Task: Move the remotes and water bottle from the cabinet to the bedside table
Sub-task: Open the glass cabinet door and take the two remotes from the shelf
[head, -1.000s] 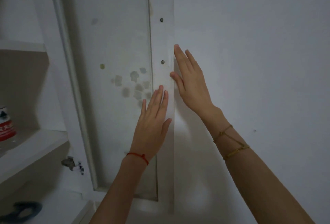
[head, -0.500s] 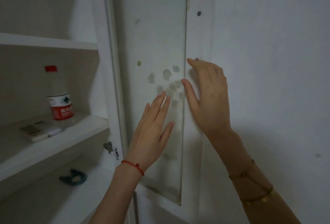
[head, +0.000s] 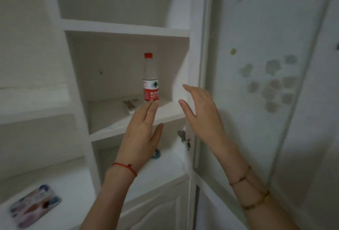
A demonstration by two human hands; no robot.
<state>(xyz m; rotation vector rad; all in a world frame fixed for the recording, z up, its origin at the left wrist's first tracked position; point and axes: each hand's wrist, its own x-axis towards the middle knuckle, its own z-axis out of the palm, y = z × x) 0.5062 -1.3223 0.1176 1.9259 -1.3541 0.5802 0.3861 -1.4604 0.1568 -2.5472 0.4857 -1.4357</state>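
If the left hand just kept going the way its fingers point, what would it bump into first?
Most likely the water bottle: the left hand is open, its fingertips aimed up at the bottle's base on the cabinet shelf. Depth is unclear from this one view.

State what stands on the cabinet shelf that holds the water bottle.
The water bottle stands upright on the shelf, with remotes lying to its left. The left hand covers the bottle's base and part of the remotes.

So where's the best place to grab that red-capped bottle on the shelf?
Probably round the labelled middle of the water bottle, from the front. It stands upright near the shelf edge, the right hand is open close by, and the remotes lie to its left.
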